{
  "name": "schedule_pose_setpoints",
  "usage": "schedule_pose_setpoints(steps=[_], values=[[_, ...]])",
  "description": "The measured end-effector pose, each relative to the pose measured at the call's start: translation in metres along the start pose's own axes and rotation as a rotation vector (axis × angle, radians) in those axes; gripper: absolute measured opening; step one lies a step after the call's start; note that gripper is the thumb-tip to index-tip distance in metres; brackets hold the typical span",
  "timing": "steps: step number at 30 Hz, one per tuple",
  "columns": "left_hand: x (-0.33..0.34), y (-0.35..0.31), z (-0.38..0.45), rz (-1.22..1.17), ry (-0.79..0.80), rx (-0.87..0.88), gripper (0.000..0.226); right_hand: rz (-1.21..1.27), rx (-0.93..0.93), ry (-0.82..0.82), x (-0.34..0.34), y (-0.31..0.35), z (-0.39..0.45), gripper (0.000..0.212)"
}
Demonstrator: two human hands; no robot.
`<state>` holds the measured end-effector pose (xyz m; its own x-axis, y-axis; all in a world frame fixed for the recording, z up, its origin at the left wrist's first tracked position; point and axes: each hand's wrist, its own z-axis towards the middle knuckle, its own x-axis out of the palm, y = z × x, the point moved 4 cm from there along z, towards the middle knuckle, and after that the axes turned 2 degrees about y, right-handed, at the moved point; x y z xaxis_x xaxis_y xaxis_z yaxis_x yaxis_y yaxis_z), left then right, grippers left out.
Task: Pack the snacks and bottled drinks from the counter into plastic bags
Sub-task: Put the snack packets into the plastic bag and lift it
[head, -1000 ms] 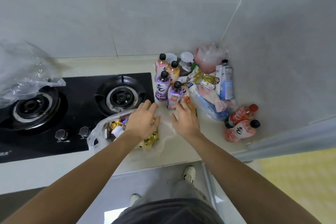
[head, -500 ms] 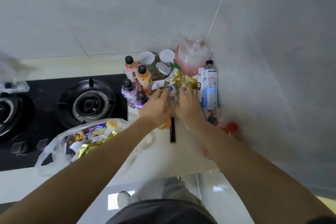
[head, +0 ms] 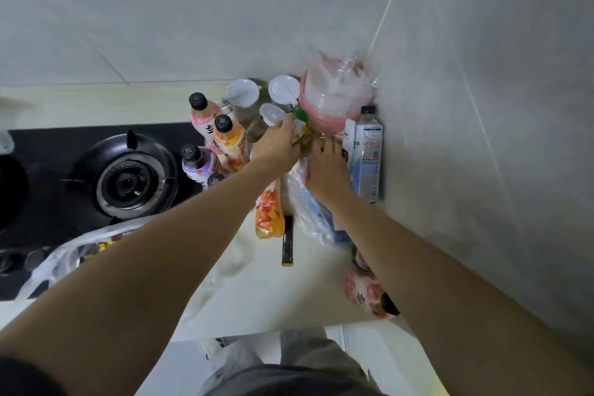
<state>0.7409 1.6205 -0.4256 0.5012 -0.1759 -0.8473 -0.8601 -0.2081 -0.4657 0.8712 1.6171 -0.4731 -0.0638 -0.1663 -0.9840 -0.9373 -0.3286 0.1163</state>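
Gold snack wrappers (head: 303, 141), both hands reaching

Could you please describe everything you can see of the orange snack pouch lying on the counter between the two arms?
The orange snack pouch is a glossy, soft-looking packet printed with pictures of yellow-orange fruit pieces and small white lettering too blurred to read. It lies flat on the pale counter, long axis running away from the person. Its far end disappears under the left forearm. A slim dark stick packet lies right beside its near right edge. Neither hand holds it.

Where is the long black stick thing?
In the head view the black stick pack lies flat on the counter, right of the orange snack pouch, between both arms.
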Motion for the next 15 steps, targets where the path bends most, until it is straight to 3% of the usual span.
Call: schedule_pose_setpoints(steps=[7, 14, 15], values=[[0.012, -0.003, -0.002, 0.000, -0.009, -0.079, 0.040, -0.105, -0.130, 0.012, -0.001, 0.004, -0.018, 0.047], [-0.013, -0.004, -0.035, -0.060, -0.080, -0.013, 0.040, 0.131, -0.127, -0.101, -0.011, 0.004, -0.032, 0.008], [-0.018, -0.002, -0.044, -0.077, -0.102, 0.009, 0.040, 0.158, -0.119, -0.116, -0.013, 0.004, -0.035, 0.010]])
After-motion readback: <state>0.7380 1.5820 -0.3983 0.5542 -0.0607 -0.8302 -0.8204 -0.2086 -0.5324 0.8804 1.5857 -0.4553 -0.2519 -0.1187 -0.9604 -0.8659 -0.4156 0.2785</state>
